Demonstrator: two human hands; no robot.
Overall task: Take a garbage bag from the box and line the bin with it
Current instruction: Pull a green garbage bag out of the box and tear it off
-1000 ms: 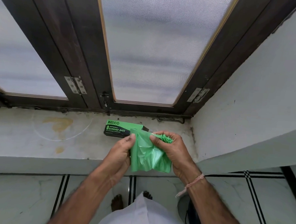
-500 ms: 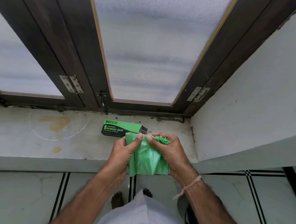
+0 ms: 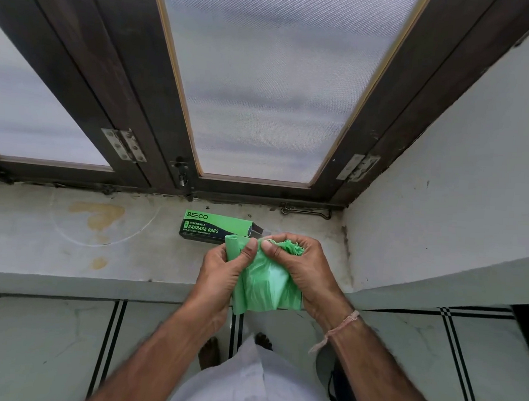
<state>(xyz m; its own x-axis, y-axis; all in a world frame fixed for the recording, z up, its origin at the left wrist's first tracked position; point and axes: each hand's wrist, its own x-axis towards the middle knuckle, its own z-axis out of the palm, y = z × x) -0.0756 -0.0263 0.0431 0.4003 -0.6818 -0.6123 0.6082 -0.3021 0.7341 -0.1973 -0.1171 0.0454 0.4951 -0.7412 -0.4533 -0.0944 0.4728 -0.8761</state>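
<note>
Now L hand [image 3: 222,273] & R hand [image 3: 301,263] in pinch grip on garbage bag [image 3: 264,287].

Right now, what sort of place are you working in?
Probably a room in a home, by a window: dark wooden frames with frosted glass, a stained stone sill holding the garbage bag box, and tiled floor.

sill [image 3: 70,260]: pale stone, yellow stains [image 3: 97,216] inside a faint ring | frame [image 3: 155,151]: dark wood round frosted panes [image 3: 262,93] | hinges [image 3: 123,145]: metal, on frame | bolt [image 3: 180,173]: at frame's foot | hook [image 3: 305,210]: lying along sill's back edge | wall [image 3: 440,209]: white, right | floor [image 3: 35,341]: pale tiles, black double lines
</note>
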